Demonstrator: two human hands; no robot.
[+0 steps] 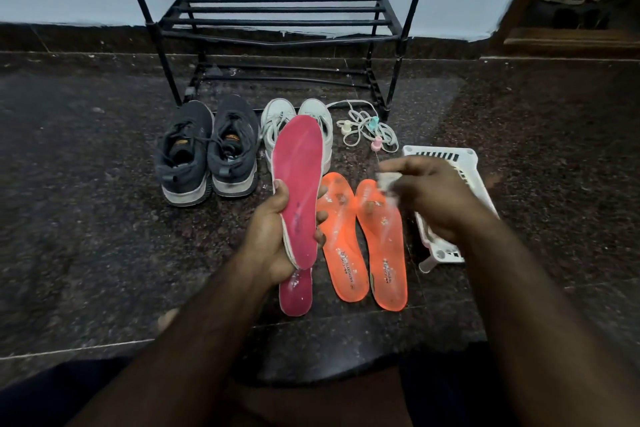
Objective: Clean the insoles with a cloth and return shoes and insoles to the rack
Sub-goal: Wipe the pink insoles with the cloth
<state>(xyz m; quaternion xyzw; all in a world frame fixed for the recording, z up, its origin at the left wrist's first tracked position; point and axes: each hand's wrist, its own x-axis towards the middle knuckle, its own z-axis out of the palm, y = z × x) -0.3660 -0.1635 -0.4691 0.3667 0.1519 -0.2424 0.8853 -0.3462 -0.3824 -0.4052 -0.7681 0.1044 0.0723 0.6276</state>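
Fingers (pixel 320 215) of my left hand (pixel 273 239) curl round a pink insole (pixel 299 184), long and flat, held up with its toe pointing at the rack (pixel 277 21). A second pink insole (pixel 296 295) lies on the floor just under it, with white specks. My right hand (pixel 429 198) is blurry; its fingers pinch a small white cloth (pixel 388 180) over two orange insoles (pixel 363 243), shiny and spotted, side by side on the speckled stone floor (pixel 86 218). Near them sits a white plastic basket (pixel 460 163) with slots. Behind are dark shoes (pixel 207 152), white shoes (pixel 298 114) and tangled laces (pixel 367 128), below the black metal rack.
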